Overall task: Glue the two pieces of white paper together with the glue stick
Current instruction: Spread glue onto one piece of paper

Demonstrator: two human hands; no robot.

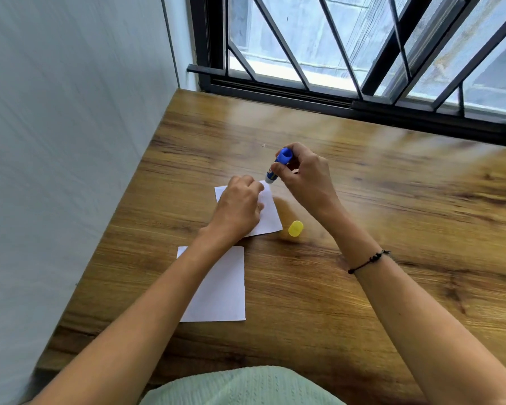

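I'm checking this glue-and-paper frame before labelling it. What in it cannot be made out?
- Head view: most of the far paper is covered by the left hand.
- Whether glue is already on that paper: white on white, cannot tell.
- Tip of the glue stick: blurred, contact with the paper unclear; the right hand hides part of the label.
- The near paper: its left part lies under the left forearm.

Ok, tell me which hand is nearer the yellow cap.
Left. The left hand presses the far paper just left of the yellow cap; the right hand holds the glue stick farther back.
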